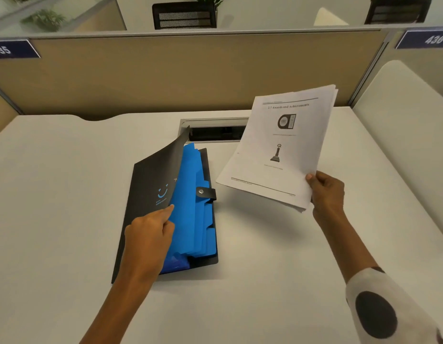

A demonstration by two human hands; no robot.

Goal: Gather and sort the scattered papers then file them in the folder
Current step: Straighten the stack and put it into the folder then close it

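Observation:
A black folder (151,184) lies in the middle of the white desk (54,194), its front cover lifted and curling up at the far corner. Blue tabbed dividers (193,207) show inside, and a black snap strap (205,192) sits at its right edge. My left hand (151,234) pinches the cover's near edge and holds it raised. My right hand (327,194) grips the lower right corner of a stack of white printed papers (277,150), held in the air to the right of the folder, top page with a heading and two pictures.
A cable slot (215,131) is cut into the desk just behind the folder. A tan partition (190,70) closes the back of the desk. A second desk surface (401,108) rises at the right.

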